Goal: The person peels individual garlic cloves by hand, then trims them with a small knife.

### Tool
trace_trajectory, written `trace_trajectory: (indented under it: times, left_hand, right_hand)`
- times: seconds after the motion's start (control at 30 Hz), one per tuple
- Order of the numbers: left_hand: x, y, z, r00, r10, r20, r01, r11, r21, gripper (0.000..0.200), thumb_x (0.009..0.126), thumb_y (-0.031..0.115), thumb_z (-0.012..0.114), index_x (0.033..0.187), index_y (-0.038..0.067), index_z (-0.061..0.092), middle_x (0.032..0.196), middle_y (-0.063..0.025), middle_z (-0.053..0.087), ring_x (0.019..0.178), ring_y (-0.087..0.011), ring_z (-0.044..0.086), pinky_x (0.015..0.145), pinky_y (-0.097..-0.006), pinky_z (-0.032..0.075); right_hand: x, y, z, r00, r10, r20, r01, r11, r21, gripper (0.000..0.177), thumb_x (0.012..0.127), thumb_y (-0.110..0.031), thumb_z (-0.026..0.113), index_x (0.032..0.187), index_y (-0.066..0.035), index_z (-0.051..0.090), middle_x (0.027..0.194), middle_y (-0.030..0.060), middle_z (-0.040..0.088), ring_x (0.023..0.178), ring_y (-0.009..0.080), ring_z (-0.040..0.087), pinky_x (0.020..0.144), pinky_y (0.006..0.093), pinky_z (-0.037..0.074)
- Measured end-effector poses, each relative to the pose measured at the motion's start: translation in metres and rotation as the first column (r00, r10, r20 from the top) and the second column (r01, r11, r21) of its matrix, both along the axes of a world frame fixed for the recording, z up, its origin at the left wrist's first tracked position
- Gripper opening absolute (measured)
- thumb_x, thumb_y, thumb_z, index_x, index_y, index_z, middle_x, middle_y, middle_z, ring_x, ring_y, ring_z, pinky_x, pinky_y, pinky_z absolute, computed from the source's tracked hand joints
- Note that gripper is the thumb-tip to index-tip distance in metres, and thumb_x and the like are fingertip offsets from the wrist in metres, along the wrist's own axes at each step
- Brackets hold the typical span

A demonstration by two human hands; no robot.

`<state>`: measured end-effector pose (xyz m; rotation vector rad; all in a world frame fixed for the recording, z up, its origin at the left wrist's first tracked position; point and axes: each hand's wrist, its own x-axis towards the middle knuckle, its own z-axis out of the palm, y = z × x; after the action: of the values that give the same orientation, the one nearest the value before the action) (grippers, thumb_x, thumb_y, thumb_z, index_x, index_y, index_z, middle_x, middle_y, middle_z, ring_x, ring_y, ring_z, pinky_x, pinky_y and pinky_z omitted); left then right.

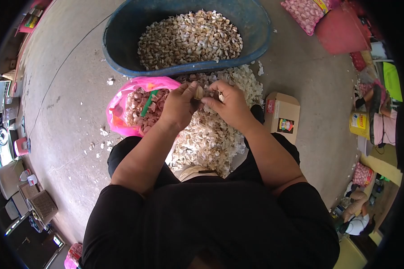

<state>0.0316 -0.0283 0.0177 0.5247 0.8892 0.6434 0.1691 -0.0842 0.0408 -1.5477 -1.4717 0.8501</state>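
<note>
My left hand [180, 105] is closed, pinching a pale garlic clove [199, 93] between thumb and fingers. Close beside it, my right hand [231, 106] has its fingers curled round another whitish piece of garlic [221, 97], only partly showing. Both hands are over a heap of loose garlic skins [206, 143] between my legs. Left of the hands lies an open pink plastic bag [116, 92] of reddish garlic bulbs, with a green strip-like object [149, 103] on top. Beyond the hands, a large blue tub [114, 49] holds a thick layer of separated garlic cloves [191, 40].
A cardboard box [282, 117] stands by my right knee. Pink net sacks of garlic [303, 15] and a red container [343, 31] are at the far right. Other people [357, 224] sit along the right edge, near a yellow bucket [359, 123]. Crates [42, 206] stand at left.
</note>
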Motion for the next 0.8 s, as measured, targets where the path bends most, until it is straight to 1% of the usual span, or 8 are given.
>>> trace_trajectory:
  times: [0.1,0.3,0.33,0.4,0.43,0.57,0.7,0.8]
  left_hand:
    - [0.006,-0.009,0.004,0.976,-0.029,-0.217,0.039,0.998,0.040,0.030,0.089,0.027,0.042,0.101,0.000,0.050,0.076,-0.0030,0.053,0.064,-0.0105,0.050,0.050,-0.0218,0.041]
    - [0.004,-0.003,0.004,0.882,-0.239,-0.406,0.374,0.879,0.295,0.028,0.089,0.027,0.042,0.099,0.001,0.048,0.071,-0.0015,0.049,0.065,-0.0069,0.045,0.055,-0.0215,0.038]
    - [0.005,-0.003,0.001,0.897,-0.267,-0.353,0.393,0.848,0.356,0.026,0.089,0.026,0.041,0.097,0.002,0.047,0.072,-0.0023,0.050,0.066,-0.0078,0.046,0.057,-0.0228,0.039]
    - [0.002,-0.005,0.007,0.787,-0.248,-0.565,0.573,0.635,0.519,0.024,0.090,0.025,0.041,0.091,0.001,0.045,0.074,-0.0045,0.050,0.069,-0.0099,0.048,0.062,-0.0257,0.041]
    - [0.002,-0.006,0.005,0.804,-0.288,-0.521,0.551,0.691,0.468,0.030,0.087,0.028,0.043,0.089,-0.002,0.048,0.079,-0.0207,0.056,0.076,-0.0263,0.057,0.067,-0.0338,0.043]
    - [-0.001,-0.002,0.011,0.573,-0.434,-0.695,0.810,0.430,0.400,0.041,0.089,0.037,0.039,0.098,-0.001,0.051,0.082,-0.0131,0.056,0.077,-0.0189,0.052,0.071,-0.0306,0.041]
    - [-0.001,0.000,0.009,0.614,-0.565,-0.551,0.785,0.504,0.359,0.042,0.089,0.037,0.038,0.098,-0.002,0.054,0.086,-0.0136,0.059,0.079,-0.0177,0.054,0.073,-0.0318,0.042]
    - [0.000,-0.002,0.001,0.656,-0.486,-0.577,0.752,0.486,0.446,0.037,0.090,0.032,0.039,0.096,-0.002,0.051,0.082,-0.0111,0.059,0.075,-0.0169,0.054,0.070,-0.0314,0.043]
  right_hand:
    - [-0.004,0.000,-0.010,1.000,-0.001,0.031,0.001,1.000,0.014,0.024,0.067,-0.015,0.069,0.080,-0.002,0.053,0.072,0.0120,0.059,0.064,0.0268,0.058,0.057,0.0328,0.044]
    - [-0.002,0.000,0.006,0.999,0.039,0.035,-0.034,0.993,-0.113,0.026,0.064,-0.013,0.068,0.079,0.000,0.051,0.068,0.0147,0.057,0.062,0.0288,0.057,0.054,0.0334,0.043]
    - [0.002,-0.002,0.006,0.991,0.088,0.098,-0.075,0.990,-0.121,0.026,0.063,-0.013,0.067,0.079,0.000,0.051,0.068,0.0151,0.056,0.061,0.0288,0.056,0.054,0.0335,0.043]
    - [0.007,-0.005,0.005,0.958,0.179,0.223,-0.150,0.979,-0.139,0.025,0.063,-0.011,0.066,0.078,0.001,0.051,0.067,0.0160,0.055,0.060,0.0288,0.056,0.052,0.0337,0.042]
    - [0.006,-0.006,0.002,0.964,0.175,0.203,-0.167,0.984,-0.055,0.022,0.063,-0.010,0.066,0.076,0.000,0.050,0.063,0.0157,0.054,0.057,0.0287,0.054,0.051,0.0340,0.041]
    - [0.011,-0.007,0.003,0.977,0.177,0.121,-0.159,0.977,-0.143,0.020,0.062,-0.008,0.067,0.070,0.000,0.051,0.062,0.0142,0.053,0.055,0.0266,0.053,0.051,0.0340,0.039]
    - [0.017,-0.006,0.012,0.959,0.241,0.149,-0.220,0.965,-0.144,0.023,0.060,-0.010,0.069,0.069,0.000,0.051,0.062,0.0145,0.052,0.057,0.0273,0.052,0.051,0.0333,0.039]
    - [0.022,-0.006,0.006,0.941,0.240,0.237,-0.210,0.967,-0.146,0.023,0.061,-0.012,0.069,0.067,0.000,0.050,0.063,0.0150,0.052,0.056,0.0293,0.051,0.051,0.0339,0.038]
